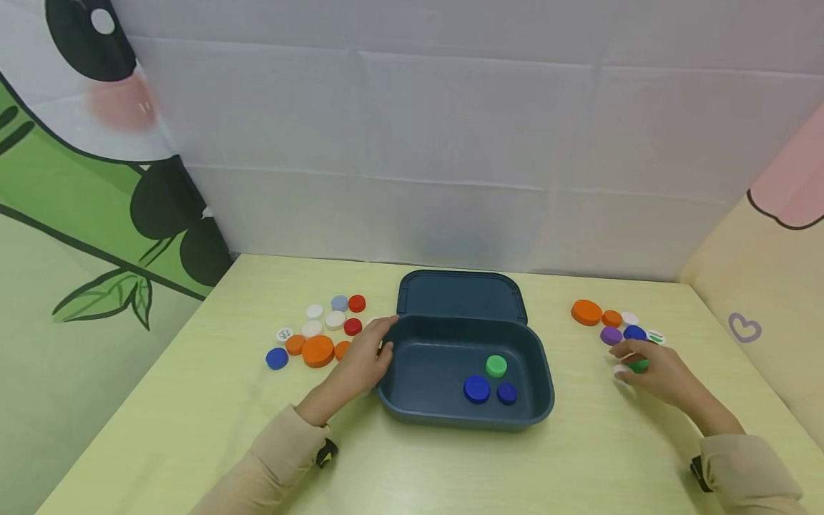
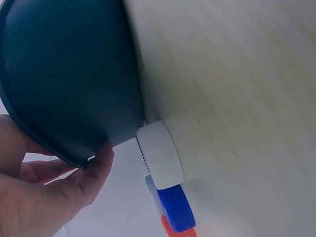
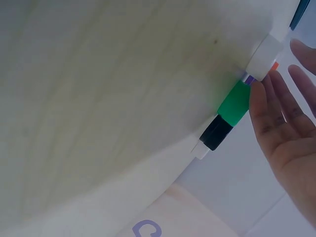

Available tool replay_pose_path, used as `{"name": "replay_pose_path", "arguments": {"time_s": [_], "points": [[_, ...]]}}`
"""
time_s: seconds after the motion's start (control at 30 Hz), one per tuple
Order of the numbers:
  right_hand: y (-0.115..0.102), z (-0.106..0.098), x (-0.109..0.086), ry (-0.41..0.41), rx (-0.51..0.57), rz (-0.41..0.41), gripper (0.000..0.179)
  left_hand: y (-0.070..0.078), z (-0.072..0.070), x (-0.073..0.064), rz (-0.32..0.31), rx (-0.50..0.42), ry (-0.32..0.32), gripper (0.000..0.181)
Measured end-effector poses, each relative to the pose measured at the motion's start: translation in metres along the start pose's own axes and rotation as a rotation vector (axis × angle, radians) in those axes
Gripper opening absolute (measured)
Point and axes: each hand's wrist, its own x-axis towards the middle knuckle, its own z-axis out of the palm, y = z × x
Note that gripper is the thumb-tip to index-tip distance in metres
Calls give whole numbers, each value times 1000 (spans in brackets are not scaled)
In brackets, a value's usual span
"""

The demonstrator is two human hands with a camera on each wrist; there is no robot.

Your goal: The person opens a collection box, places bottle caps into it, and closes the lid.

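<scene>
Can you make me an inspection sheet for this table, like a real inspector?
Surface: pale yellow, wood-grained table
Job's things: dark blue, rounded rectangular, plastic-looking box holding one round green cap and two round blue caps; flat dark blue lid behind it; loose round multicoloured caps on its left, more round coloured caps on its right
Clutter: nothing seen besides these
Grippers: bare left hand grips the box's left rim; bare right hand has its fingers at a round white cap, contact unclear
Cables: nothing seen
Surroundings: creased pale grey sheet behind; green cartoon print at left
</scene>
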Motion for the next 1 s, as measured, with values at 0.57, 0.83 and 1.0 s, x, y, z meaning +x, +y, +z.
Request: {"name": "replay_pose_path", "arguments": {"time_s": [0.57,0.83,1.0], "points": [[-1,2,-1,-26,-62,-20,23,-1,1,0,9,9,3,44],[-11,-3,1,39,-59,-59,19,-2,1,1,12,10,2,44],[-21,-6,5,106,-35,-141,18,-2,1,1,1,3,-5,45]]}}
